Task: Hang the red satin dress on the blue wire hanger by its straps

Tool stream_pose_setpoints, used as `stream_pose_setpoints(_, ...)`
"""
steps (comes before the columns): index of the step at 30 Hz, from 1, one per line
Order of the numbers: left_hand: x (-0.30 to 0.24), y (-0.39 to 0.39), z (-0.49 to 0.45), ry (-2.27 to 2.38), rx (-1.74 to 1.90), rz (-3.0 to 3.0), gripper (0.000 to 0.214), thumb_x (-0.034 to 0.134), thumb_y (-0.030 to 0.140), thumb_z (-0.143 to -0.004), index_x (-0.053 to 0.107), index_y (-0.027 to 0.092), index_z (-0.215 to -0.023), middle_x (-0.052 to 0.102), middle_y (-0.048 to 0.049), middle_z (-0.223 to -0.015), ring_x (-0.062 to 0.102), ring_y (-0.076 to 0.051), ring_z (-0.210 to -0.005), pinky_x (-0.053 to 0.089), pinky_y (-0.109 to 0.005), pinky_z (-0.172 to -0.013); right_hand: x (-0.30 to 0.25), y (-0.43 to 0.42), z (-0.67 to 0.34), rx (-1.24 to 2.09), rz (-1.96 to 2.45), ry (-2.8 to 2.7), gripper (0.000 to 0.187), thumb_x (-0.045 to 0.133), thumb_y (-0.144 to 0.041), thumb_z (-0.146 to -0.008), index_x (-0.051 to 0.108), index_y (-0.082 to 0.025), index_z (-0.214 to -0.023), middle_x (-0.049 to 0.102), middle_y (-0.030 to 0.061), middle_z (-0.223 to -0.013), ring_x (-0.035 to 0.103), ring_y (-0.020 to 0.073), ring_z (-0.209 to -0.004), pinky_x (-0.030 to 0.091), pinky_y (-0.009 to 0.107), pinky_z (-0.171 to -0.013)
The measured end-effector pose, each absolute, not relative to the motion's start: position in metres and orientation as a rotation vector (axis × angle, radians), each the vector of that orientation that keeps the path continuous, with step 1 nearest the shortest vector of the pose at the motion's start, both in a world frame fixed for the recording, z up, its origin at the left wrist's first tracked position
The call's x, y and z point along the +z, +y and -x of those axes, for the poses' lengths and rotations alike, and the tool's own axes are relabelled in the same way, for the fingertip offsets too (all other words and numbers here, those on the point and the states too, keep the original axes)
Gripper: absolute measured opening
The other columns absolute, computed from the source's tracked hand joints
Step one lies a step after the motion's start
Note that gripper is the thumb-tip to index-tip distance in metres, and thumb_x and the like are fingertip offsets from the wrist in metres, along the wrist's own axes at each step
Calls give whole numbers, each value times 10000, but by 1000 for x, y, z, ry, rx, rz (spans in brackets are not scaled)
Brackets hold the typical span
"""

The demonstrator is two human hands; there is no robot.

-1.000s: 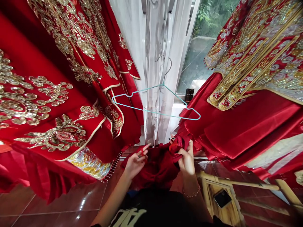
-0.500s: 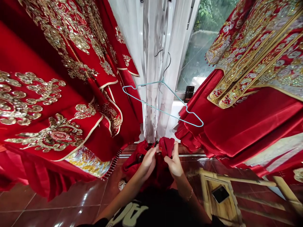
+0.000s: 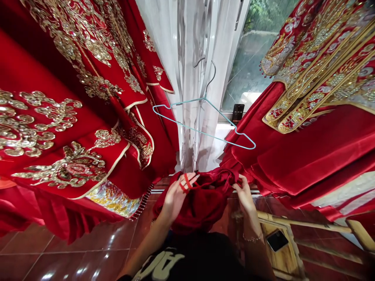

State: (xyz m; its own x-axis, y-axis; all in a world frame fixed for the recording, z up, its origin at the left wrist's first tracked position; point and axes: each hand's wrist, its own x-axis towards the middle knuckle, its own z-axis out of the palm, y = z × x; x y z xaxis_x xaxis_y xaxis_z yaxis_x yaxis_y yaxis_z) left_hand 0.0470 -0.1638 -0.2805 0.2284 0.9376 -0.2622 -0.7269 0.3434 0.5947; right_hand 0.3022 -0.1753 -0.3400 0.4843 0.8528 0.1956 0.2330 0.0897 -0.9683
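Observation:
A dark red satin garment (image 3: 202, 207) hangs bunched between my hands, low in front of my body. My left hand (image 3: 175, 197) is at its left side, with thin red cord loops (image 3: 186, 183) across the fingers. Those fingers point right over the cloth; the thumb's grip is partly hidden. At the upper right edge, my right hand (image 3: 245, 194) pinches the cloth between thumb and fingers and pulls it outward. Above both hands a light blue wire hanger (image 3: 202, 132) with a metal hook hangs bare.
Red gowns with gold sequin embroidery (image 3: 73, 171) hang at left; a beaded red gown (image 3: 310, 144) hangs at right. White curtains (image 3: 191, 128) and a window (image 3: 246, 58) stand behind. A phone (image 3: 238, 114) shows a timer. Another phone (image 3: 277, 239) lies on a wooden chair (image 3: 281, 259).
My hands have moved apart, the right one outward to the right, spreading the bunched garment between them. Red cord loops now show on my left fingers. The view has shifted slightly.

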Motion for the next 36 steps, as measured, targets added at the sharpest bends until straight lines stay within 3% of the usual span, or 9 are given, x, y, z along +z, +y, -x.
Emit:
stream_pose_setpoints(4,-287,-176,-57,564,1159,-701,429,734,401,-848,735,115,-1168,712,-172,-1257,561,-365,-1329,312,-510,-1217,-334,-183,-286,338,1471,-1036,450,608,-261,-746,527,-207,-1186,517,159,-1270,493,322,-1250,397,553,-1089)
stream_pose_setpoints(8,-291,-177,-55,660,1100,-795,419,753,384,-823,742,142,-1166,689,-163,-1307,515,-358,-1376,315,-501,-1223,-325,-193,-230,939,1067,-1421,303,559,-244,-862,563,-254,-1165,613,93,-1200,598,232,-1162,472,431,-1056)
stream_pose_setpoints(12,-303,-180,-43,794,1111,-783,366,768,312,-745,769,164,-1079,714,-131,-1270,524,-354,-1364,343,-487,-1207,-335,-191,-197,1136,1058,-1454,315,593,-216,-846,551,-245,-1157,638,63,-1132,619,205,-1105,466,410,-1055)
stream_pose_setpoints(16,-318,-185,-35,820,1003,-821,327,706,216,-671,774,179,-989,755,-111,-1161,572,-349,-1304,382,-479,-1171,-351,-185,-191,1115,1151,-1601,108,659,-276,-798,658,-224,-892,674,64,-1004,595,238,-1022,464,453,-1012)
stream_pose_setpoints(18,-319,-182,-28,847,952,-878,331,654,153,-592,767,185,-902,769,-96,-1092,610,-338,-1243,415,-455,-1138,-353,-182,-198,1142,1110,-1540,179,633,-367,-842,642,-217,-745,684,66,-906,610,230,-950,495,428,-960)
stream_pose_setpoints(22,-311,-163,11,1091,978,-837,330,576,105,-493,717,189,-779,770,-55,-930,695,-275,-1037,516,-360,-968,-347,-180,-242,1181,992,-1274,296,675,-480,-831,706,-243,-1005,705,92,-1192,657,238,-1107,490,412,-1036)
stream_pose_setpoints(25,-309,-155,53,1237,940,-847,352,604,143,-518,728,190,-845,770,-59,-930,715,-262,-968,535,-357,-906,-337,-181,-288,999,1098,-1245,429,683,-447,-816,684,-295,-1217,660,81,-1342,545,254,-1344,322,488,-1204)
stream_pose_setpoints(28,-317,-154,79,1254,839,-1048,292,628,208,-554,738,192,-824,780,-92,-997,706,-316,-1037,493,-471,-1030,-322,-181,-329,820,1245,-1429,398,573,-373,-899,681,-289,-1272,671,80,-1344,510,238,-1391,233,515,-1249)
stream_pose_setpoints(36,-333,-145,56,1216,1118,-1614,393,595,390,-828,729,228,-1160,662,-110,-1366,506,-291,-1396,272,-475,-1240,-257,-125,-406,112,1410,-1518,341,653,-448,-858,758,-262,-1123,725,97,-1260,666,302,-1147,427,550,-1116)
